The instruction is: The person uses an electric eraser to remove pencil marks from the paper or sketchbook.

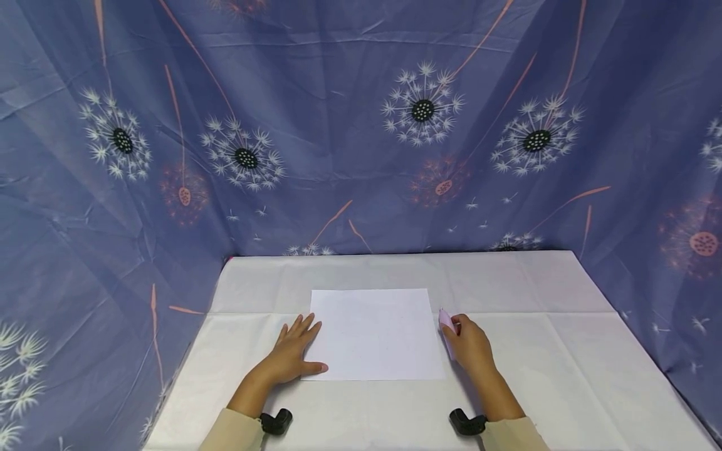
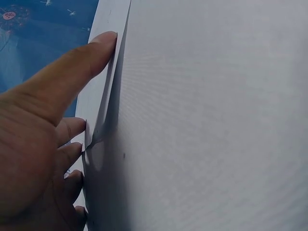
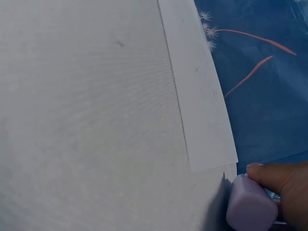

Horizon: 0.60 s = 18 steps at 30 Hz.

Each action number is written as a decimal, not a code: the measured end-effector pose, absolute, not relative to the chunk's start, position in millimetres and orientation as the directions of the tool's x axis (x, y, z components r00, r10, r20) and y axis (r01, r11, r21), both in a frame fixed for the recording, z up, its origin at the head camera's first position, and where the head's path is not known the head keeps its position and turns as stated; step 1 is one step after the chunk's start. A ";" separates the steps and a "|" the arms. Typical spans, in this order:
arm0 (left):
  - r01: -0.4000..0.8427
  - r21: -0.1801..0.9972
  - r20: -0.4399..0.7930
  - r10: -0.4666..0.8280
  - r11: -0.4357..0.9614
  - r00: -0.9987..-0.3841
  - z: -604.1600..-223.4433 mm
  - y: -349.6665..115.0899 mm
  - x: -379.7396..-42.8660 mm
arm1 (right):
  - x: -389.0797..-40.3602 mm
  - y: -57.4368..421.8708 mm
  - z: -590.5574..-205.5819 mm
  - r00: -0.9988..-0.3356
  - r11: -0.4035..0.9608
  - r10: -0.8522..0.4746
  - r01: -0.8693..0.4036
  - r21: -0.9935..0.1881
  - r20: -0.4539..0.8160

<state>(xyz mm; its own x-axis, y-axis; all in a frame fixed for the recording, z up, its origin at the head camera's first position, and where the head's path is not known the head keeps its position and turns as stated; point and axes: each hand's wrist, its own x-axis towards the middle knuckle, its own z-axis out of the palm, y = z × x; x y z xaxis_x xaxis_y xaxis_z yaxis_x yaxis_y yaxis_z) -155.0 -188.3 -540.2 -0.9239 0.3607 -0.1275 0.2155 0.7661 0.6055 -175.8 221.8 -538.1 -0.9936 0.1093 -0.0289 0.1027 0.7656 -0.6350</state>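
A blank white sheet of paper [image 1: 375, 338] lies flat on the white-covered table. Across its left edge my left hand [image 1: 293, 352] rests with fingers spread, the thumb on the lower left corner. Up close in the left wrist view, the thumb [image 2: 102, 48] lies on the paper, whose near edge lifts slightly. To the right of the sheet, my right hand [image 1: 472, 343] grips a slim lilac plastic object [image 1: 445, 326] with a narrow far tip. Its rounded, blocky end [image 3: 251, 206] faces the right wrist camera; its exact kind I cannot tell.
A creased white cloth [image 1: 564, 351] covers the table. Blue curtains with a dandelion print [image 1: 338, 125] hang behind and along both sides of it. A black wrist strap mount [image 1: 276, 422] sits at the left cuff, and another mount [image 1: 467, 423] at the right.
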 end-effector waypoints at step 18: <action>0.158 0.643 -0.133 0.313 0.749 -0.940 -542.2 -186.0 -154.2 | -169.5 231.4 -539.7 -0.989 0.771 0.150 0.118 -0.625 -0.001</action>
<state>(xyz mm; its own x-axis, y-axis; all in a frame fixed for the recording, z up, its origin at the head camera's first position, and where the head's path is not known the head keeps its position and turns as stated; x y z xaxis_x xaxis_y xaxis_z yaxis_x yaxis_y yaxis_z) -154.2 -186.0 -542.2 -0.9405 0.3126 -0.1333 0.1579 0.7493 0.6431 -169.5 231.4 -539.7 -0.9886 0.1503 -0.0007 0.1177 0.7715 -0.6253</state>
